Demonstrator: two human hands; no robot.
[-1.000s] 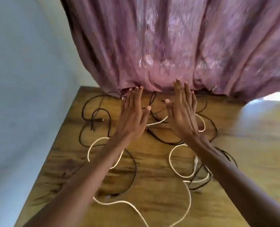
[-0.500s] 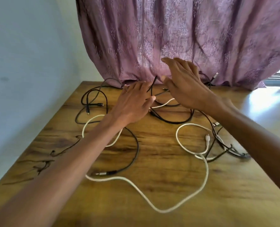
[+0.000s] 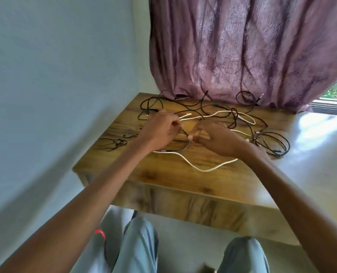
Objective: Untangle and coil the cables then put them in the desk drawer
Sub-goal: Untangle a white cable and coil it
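I see the task at its opening stage: the cables lie loose and intertwined across the wooden desk (image 3: 213, 180), none of them coiled. My left hand (image 3: 160, 129) has its fingers curled at the near end of a white cable (image 3: 205, 168), apparently pinching it near where a white plug tip juts out to the right of the knuckles; the exact contact is blurred. My right hand (image 3: 217, 138) is curled too, fingertips drawn together just right of the left hand, seemingly nipping a cable between thumb and forefinger, though I cannot tell which strand. The white cable snakes along the near side of the desk and loops again toward the far side, crossing several black cables (image 3: 199, 107) that sprawl up to the hem of the purple curtain (image 3: 242, 46). A looser bundle of black loops (image 3: 272, 142) sits at the right, and a thin black wire (image 3: 114, 143) lies apart at the left edge. No drawer is in view. In my judgement everything remains: separating the strands, winding each one, and stowing them all.
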